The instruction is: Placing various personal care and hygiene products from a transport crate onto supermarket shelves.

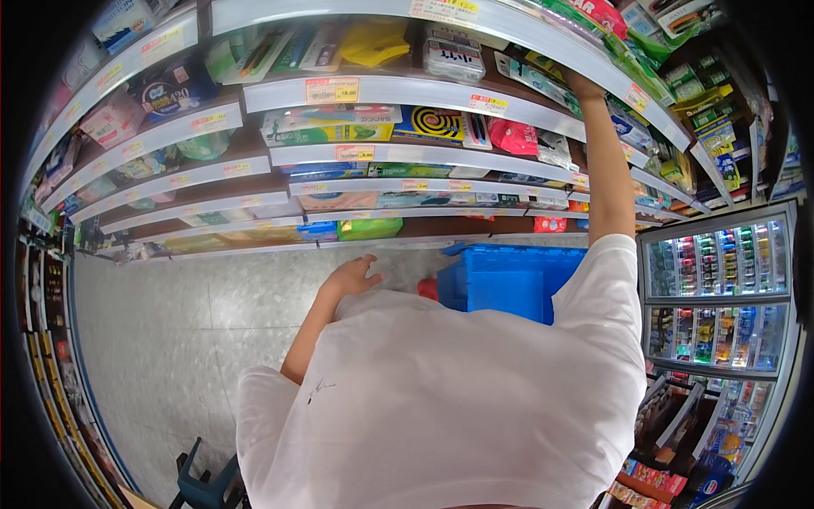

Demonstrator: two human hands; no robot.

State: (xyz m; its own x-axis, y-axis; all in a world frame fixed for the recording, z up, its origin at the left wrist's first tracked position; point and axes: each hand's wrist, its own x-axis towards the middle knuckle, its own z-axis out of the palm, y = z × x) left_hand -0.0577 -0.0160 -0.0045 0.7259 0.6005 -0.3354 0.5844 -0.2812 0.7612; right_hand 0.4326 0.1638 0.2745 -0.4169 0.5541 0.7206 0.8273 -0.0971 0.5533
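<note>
My right hand [580,83] reaches into the second shelf from the top, among toothbrush packs [531,75] and boxes; its fingers are hidden by the shelf edge, so what it touches cannot be told. My left hand [357,276] hangs low over the floor, fingers apart, holding nothing. Left of my right hand on that shelf are a wrapped white pack [453,54] and a yellow cloth-like item [375,46]. One shelf lower lie a green and white toothpaste box [327,130], a blue and yellow box [429,123] and a pink pack [512,136].
A blue plastic crate [505,286] stands on the floor below my right arm, with a red object [428,289] beside it. Shelving curves across the front. At right are a glass-door drinks cooler [718,292] and snack packs [655,478]; a dark stool [206,480] is at lower left.
</note>
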